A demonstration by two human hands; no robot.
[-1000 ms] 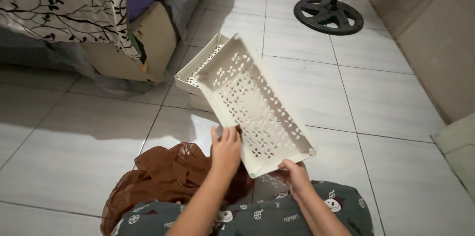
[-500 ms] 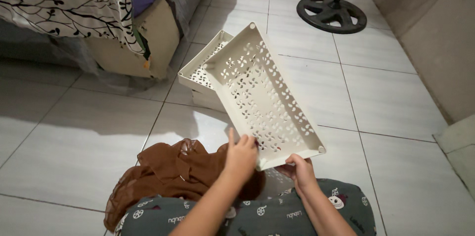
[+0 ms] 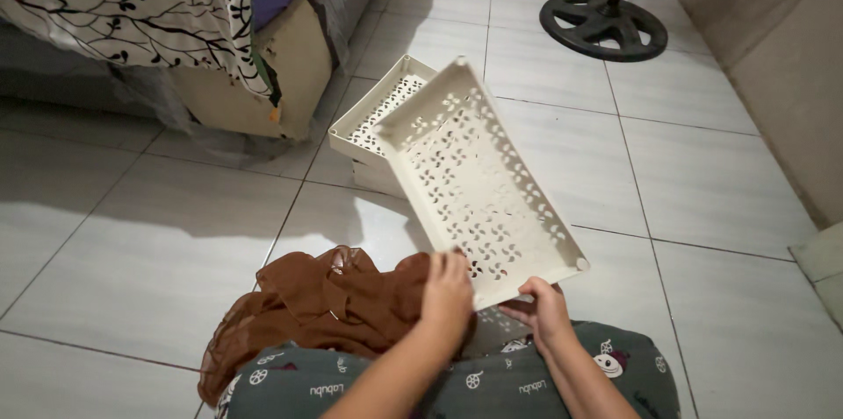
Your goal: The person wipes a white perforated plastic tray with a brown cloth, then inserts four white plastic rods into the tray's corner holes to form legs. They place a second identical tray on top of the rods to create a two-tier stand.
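Note:
I hold a cream perforated plastic tray tilted up off the floor, its far end over a second cream tray lying on the tiles. My left hand grips the tray's near left edge. My right hand grips its near right corner from below. A crumpled brown cloth lies against my lap, just left of my left hand. My knees are covered by grey patterned fabric.
A bed with a black-and-white branch-print sheet and a beige base stands at the upper left. A black round fan base with its pole sits at the far right, next to a beige wall. The floor is of white tiles.
The tray has swung a little to the right and lifted, and my hands have shifted along its near edge. The view has moved slightly.

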